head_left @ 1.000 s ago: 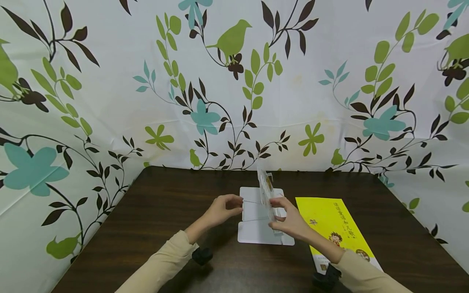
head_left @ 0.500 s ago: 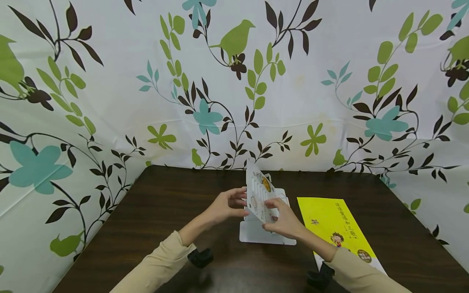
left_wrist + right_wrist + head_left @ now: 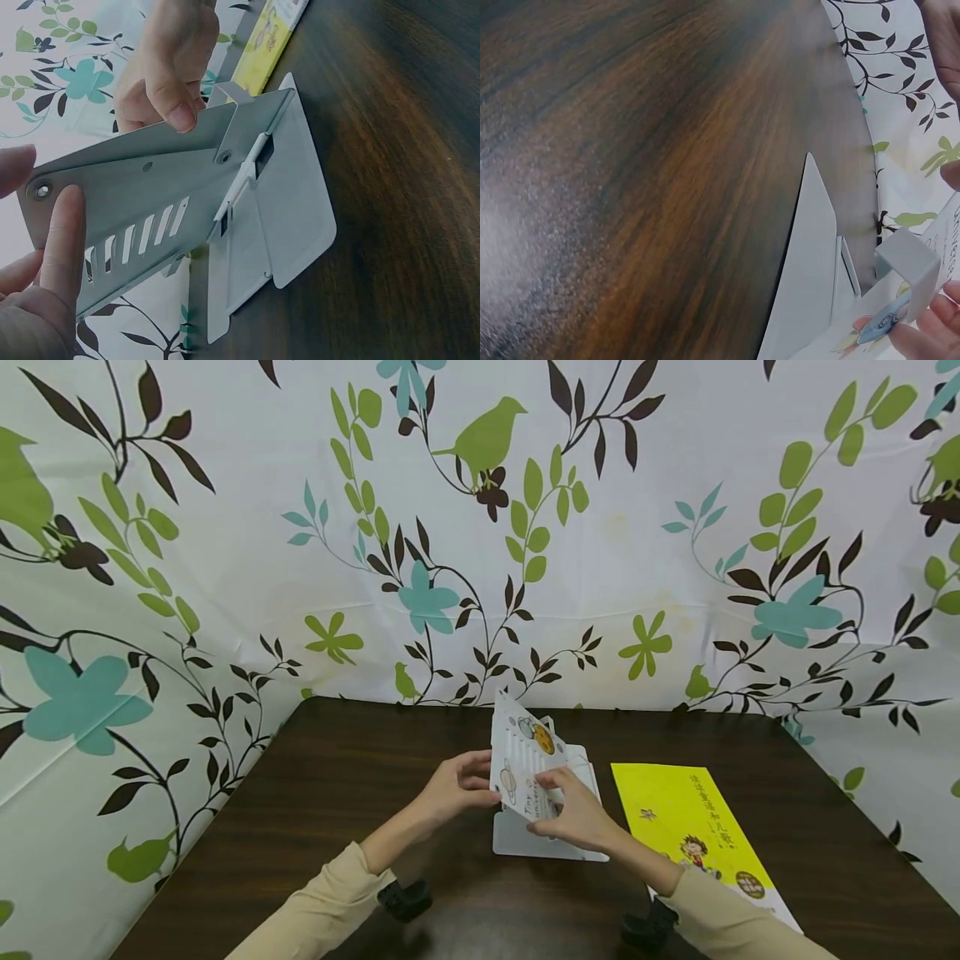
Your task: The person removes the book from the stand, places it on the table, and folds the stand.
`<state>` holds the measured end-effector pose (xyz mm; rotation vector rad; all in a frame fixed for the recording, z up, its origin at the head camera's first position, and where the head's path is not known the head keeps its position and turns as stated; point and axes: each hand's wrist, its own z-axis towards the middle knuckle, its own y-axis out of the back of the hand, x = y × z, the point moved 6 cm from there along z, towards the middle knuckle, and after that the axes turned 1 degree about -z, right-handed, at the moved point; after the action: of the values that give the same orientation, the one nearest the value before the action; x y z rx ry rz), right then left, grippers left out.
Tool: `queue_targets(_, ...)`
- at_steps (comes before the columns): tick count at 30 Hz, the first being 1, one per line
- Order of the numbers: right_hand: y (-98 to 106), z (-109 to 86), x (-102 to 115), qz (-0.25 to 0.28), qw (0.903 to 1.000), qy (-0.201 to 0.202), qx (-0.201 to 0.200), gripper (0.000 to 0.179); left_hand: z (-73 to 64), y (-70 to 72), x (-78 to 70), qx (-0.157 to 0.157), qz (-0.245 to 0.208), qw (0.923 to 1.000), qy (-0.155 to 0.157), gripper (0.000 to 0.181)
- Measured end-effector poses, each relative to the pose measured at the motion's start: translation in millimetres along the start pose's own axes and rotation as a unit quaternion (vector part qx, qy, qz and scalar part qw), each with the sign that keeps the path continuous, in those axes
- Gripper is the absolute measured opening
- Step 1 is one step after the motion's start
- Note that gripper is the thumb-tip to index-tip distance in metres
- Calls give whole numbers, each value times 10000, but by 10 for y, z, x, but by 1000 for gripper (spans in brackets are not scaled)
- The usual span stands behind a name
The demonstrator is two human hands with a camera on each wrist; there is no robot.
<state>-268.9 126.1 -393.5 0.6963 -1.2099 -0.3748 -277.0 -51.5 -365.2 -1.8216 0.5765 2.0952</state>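
A white metal book stand (image 3: 516,756) stands on the table, its slotted panel with cartoon prints tilted up from a flat base plate (image 3: 536,843). My left hand (image 3: 457,789) holds the panel's left edge, and in the left wrist view one of its fingers lies on the grey back (image 3: 135,202). My right hand (image 3: 573,814) grips the panel at its lower right, the thumb over the edge in the left wrist view. A bent ledge (image 3: 909,255) juts from the panel in the right wrist view. Part of the printed face is hidden behind my right fingers.
A yellow book (image 3: 678,810) lies right of the stand, partly under the right forearm. The dark wooden table (image 3: 360,777) meets a leaf-and-bird patterned cloth (image 3: 465,568) at its back edge. Black camera mounts sit at both wrists.
The panel has turned from edge-on to show its printed face and swung left. My left hand has come onto its left edge; my right hand has moved slightly left with it.
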Motion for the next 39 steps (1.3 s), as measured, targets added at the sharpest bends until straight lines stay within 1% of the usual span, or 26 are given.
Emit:
queue_targets(2,-11,-3,-12,34,10000,3,59,64,-14,10,14,-43,-21,10000,1,60)
queue_targets(8,-38,-9,-48,496,9982,143,318,67,-55,54,76,-189,-61,9998,62,61)
queue_targets(11,-48,-22,-83,631,9970,146,418,68,-75,78,110,-268,-79,9995,127,61)
queue_targets(19,-63,-81,-204,971,9933,-39,622,60,-130,146,200,-429,-82,9988,242,59)
queue_targets(27,-91,-156,-283,1344,9867,-328,851,57,-193,244,374,-555,24,9967,585,58)
queue_targets(32,-93,-186,-317,1430,9849,-400,893,52,-218,279,489,-593,97,9955,739,58)
queue_targets(35,-85,-197,-333,1367,9859,-413,870,49,-235,297,553,-614,161,9949,789,58)
queue_targets(39,-81,-205,-359,1261,9882,-413,770,47,-257,307,622,-597,141,9945,851,57)
